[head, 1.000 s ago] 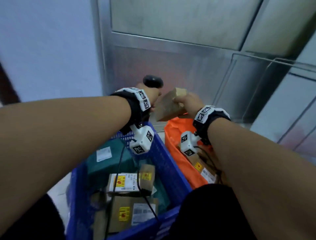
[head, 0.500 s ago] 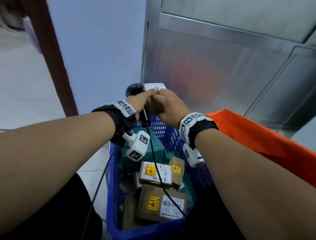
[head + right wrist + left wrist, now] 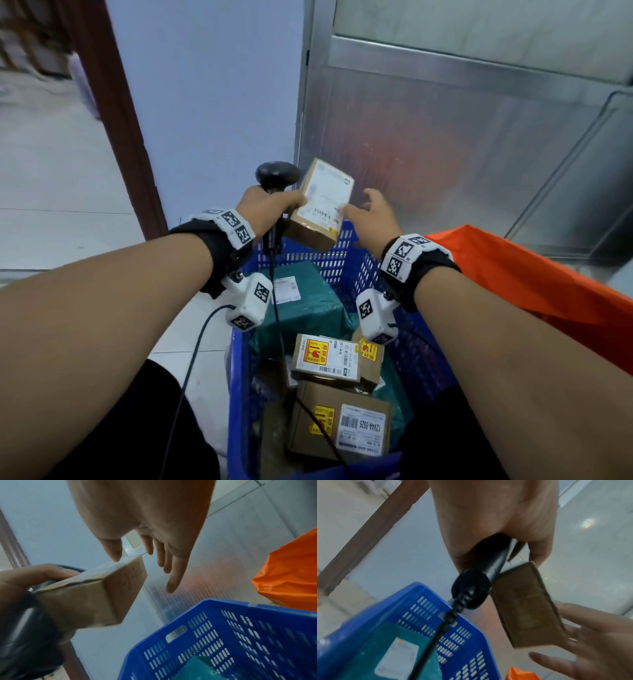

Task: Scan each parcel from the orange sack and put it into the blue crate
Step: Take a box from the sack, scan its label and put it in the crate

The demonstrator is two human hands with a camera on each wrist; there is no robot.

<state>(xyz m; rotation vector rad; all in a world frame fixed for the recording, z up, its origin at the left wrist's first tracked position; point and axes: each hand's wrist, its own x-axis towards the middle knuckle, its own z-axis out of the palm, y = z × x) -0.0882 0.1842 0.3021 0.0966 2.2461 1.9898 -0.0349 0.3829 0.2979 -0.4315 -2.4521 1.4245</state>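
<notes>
A small cardboard parcel with a white label hangs over the far rim of the blue crate. My left hand grips the black scanner by its handle, and its thumb pins the parcel against the scanner. In the left wrist view the scanner lies against the parcel. My right hand is open just right of the parcel, fingers spread. In the right wrist view its thumb tip is at the parcel's top corner. The orange sack lies to the right of the crate.
In the crate lie a green-wrapped parcel and two labelled cardboard boxes. The scanner cable runs down over the crate's left side. A metal panel stands behind, and a brown door frame at the left.
The parcel has passed from my right hand above the sack to my left hand above the crate. My right hand has let go and opened.
</notes>
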